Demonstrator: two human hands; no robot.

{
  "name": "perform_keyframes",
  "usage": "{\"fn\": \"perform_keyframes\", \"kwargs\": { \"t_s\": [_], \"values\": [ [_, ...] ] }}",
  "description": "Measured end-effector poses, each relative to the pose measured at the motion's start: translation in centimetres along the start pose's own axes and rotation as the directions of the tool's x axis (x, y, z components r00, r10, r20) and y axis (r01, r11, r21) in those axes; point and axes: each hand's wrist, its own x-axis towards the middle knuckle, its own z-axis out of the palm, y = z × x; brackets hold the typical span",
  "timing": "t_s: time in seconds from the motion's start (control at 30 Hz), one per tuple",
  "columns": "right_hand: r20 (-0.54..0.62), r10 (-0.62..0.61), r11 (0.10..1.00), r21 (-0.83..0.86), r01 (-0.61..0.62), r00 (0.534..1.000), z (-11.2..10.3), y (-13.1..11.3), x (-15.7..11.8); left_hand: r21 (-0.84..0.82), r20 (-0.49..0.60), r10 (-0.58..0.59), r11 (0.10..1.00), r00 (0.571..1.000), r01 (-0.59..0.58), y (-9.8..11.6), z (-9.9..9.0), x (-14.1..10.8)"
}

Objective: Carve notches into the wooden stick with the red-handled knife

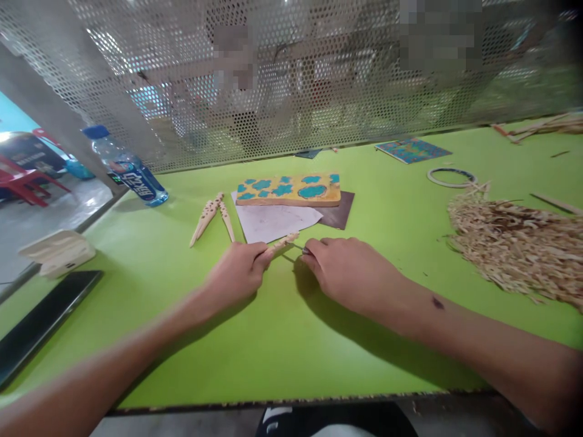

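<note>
A slim carved piece of pale wood (286,240) sticks out of my left hand (237,272), whose fingers are wrapped round its near end. My right hand (348,267) pinches a thin metal tool (296,246); its tip reaches the wood, and its handle is hidden in my fist, so I cannot tell its exact kind. Beyond my left hand lie two carved wooden pieces (207,217) with small holes, their tops meeting. A yellow block with blue patches (303,193) rests on a white paper (268,226) and a dark sheet (340,212).
A water bottle (132,173) stands at the back left. Near the left edge are an opened white case (59,252) and a phone (45,321). Wood shavings (514,243) pile up at right, by a ring (450,177) and patterned card (412,150). A perforated screen (291,91) borders the table.
</note>
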Motion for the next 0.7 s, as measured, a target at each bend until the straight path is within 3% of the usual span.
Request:
{"fn": "perform_keyframes", "kwargs": {
  "t_s": [0.1, 0.2, 0.4, 0.47, 0.6, 0.7],
  "values": [
    [-0.021, 0.034, 0.999, 0.037, -0.033, 0.999, 0.0, -0.6, -0.3, -0.039, -0.064, 0.032, 0.999, 0.997, -0.034, 0.3, 0.3, -0.4],
    [-0.057, 0.073, 0.981, 0.181, -0.062, 0.996, -0.2, -1.1, -0.5, -0.058, -0.167, 0.083, 0.994, 0.982, -0.094, 0.4, 0.8, -0.7],
    [-0.054, 0.128, 0.833, 0.548, -0.077, 0.990, -0.5, -0.4, -0.1, -0.020, -0.219, 0.121, 0.991, 0.968, -0.129, 0.2, 1.4, -0.7],
    [-0.060, 0.125, 0.842, 0.534, -0.074, 0.990, -0.6, -0.2, -0.1, -0.037, -0.225, 0.104, 0.993, 0.969, -0.115, 0.2, 1.5, -0.7],
    [-0.101, 0.112, 0.957, 0.280, -0.080, 0.989, -0.2, -0.6, -0.5, -0.087, -0.230, 0.071, 0.992, 0.971, -0.094, 0.2, 1.6, -0.7],
    [-0.107, 0.087, 0.979, 0.195, -0.065, 0.990, 0.3, -1.1, -0.4, -0.115, -0.247, 0.058, 0.989, 0.967, -0.089, 0.2, 1.7, -0.8]
  ]
}}
